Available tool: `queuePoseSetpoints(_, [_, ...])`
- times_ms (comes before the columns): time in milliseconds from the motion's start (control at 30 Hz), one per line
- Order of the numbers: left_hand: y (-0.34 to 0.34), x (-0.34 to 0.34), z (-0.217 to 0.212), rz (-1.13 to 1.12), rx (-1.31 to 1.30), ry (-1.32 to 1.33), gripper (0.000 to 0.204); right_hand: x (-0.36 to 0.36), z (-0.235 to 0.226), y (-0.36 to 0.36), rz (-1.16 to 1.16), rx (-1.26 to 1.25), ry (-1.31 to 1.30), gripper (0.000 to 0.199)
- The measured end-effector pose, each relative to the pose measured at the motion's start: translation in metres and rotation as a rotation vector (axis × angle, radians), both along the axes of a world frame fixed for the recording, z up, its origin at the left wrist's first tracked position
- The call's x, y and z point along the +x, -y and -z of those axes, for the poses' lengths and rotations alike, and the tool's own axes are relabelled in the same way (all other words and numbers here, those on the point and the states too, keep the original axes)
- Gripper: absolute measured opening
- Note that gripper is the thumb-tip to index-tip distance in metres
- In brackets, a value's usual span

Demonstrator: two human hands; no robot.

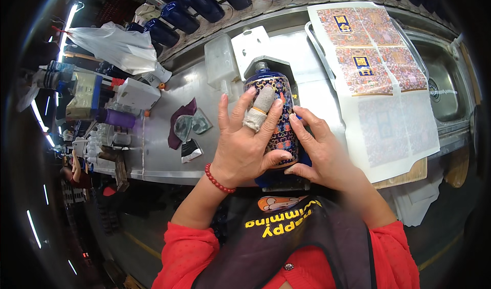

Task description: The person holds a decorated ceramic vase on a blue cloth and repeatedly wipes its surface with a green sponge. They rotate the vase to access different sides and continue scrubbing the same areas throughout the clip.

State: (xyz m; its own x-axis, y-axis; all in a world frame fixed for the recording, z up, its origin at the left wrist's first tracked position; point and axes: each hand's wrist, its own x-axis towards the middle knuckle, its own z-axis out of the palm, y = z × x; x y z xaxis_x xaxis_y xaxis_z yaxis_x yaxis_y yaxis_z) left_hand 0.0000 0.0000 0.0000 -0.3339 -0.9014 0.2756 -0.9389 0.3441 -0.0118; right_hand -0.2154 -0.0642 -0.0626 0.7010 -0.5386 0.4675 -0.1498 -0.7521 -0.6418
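Observation:
A dark blue bottle (284, 130) with a colourful patterned wrap lies in front of me, its neck pointing away, in a grey cradle (279, 61). My left hand (244, 140) rests over its left side with fingers spread, and the thumb touches near the base. One left finger wears a grey cloth cover (264, 98) held by a rubber band. At the bottle's right side, my right hand (322, 151) is bent round the lower edge, fingertips on the patterned surface and thumb near the base. The underside of the bottle is hidden.
Printed patterned sheets (383, 120) lie on the right, before a metal sink (434, 87). Left on the steel table (163, 120) are cloth scraps (190, 122) and a clear plastic container (220, 58). Blue bottles (204, 3) line the back shelf; a white bag (115, 43) hangs left.

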Motion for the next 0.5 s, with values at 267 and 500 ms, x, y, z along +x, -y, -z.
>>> queuePoseSetpoints(267, [-0.026,-0.003,0.020,-0.052,-0.040,-0.254,0.087,0.001,0.006,-0.002,0.022,-0.011,0.065,0.097])
queuePoseSetpoints(500, [-0.049,-0.007,0.036,-0.006,-0.072,-0.175,0.081,0.000,0.012,-0.004,0.015,0.011,0.043,0.100])
